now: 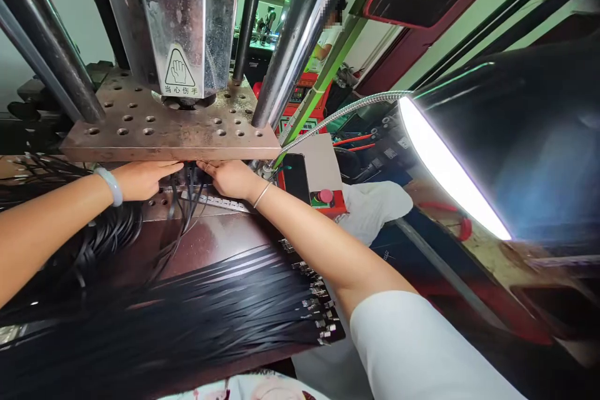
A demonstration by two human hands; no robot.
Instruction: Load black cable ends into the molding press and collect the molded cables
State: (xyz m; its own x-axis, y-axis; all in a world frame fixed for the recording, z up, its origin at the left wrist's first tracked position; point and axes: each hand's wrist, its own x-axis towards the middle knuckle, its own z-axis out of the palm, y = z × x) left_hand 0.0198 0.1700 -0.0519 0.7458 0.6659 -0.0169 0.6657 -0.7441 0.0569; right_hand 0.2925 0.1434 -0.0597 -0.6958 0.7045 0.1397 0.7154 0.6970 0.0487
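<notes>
Both hands reach under the front edge of a drilled metal press plate (187, 147). My left hand (140, 180), with a pale bangle at its wrist, points its fingers rightward beneath the plate. Across from it, my right hand (229, 179) has its fingers bent at several black cables (185, 209) that hang down between the hands. What either hand's fingertips grip is hidden in the shade of the plate. A perforated metal strip (225, 202) lies just below my right hand. Many black cables (187, 319) with metal connectors are laid across the reddish table.
A steel press column (300, 37) stands right of the plate, near a green post (337, 53). A lit lamp (452, 165) hangs at right. A red emergency button (325, 196) and white cloth (375, 203) are nearby. Coiled cables (112, 228) lie left. A person (323, 47) is behind.
</notes>
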